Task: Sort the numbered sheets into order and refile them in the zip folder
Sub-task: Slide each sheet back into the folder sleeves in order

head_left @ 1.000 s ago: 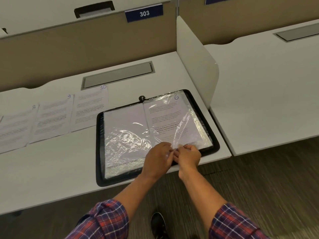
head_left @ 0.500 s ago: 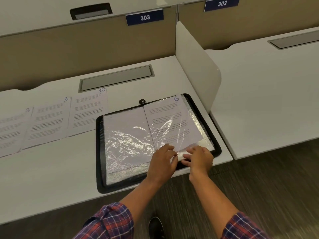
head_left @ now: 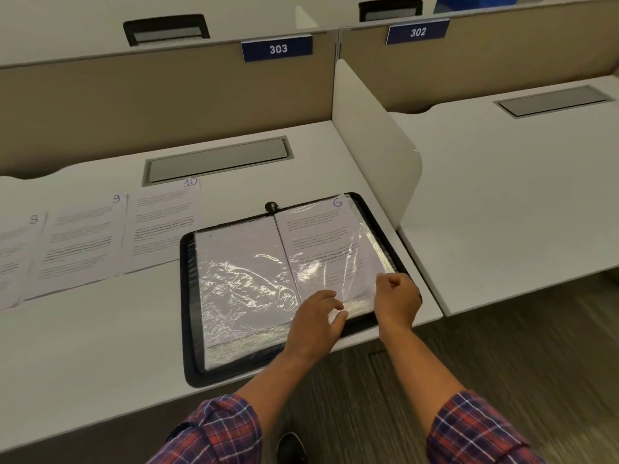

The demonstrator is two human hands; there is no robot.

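A black zip folder (head_left: pixel 187 296) lies open on the white desk, its clear plastic sleeves spread to both sides. Sheet 6 (head_left: pixel 318 229) sits in the right-hand plastic sleeve (head_left: pixel 335 272), with its number at the top corner. My left hand (head_left: pixel 315 319) rests flat on the bottom of that sleeve, fingers apart. My right hand (head_left: pixel 397 298) is curled at the sleeve's lower right edge and pinches it. Sheets 8 (head_left: pixel 13 259), 9 (head_left: pixel 80 242) and 10 (head_left: pixel 164 222) lie side by side on the desk, left of the folder.
A white divider panel (head_left: pixel 375 152) stands just right of the folder. A grey cable flap (head_left: pixel 217 159) is set into the desk behind it. The folder's near edge overhangs the desk front (head_left: pixel 100 396). A second desk (head_left: pixel 519 195) lies to the right.
My hands, close together at the sleeve's bottom edge, have moved apart; the right one went to the right edge. Sheet 6 now lies straighter and deeper in the sleeve.
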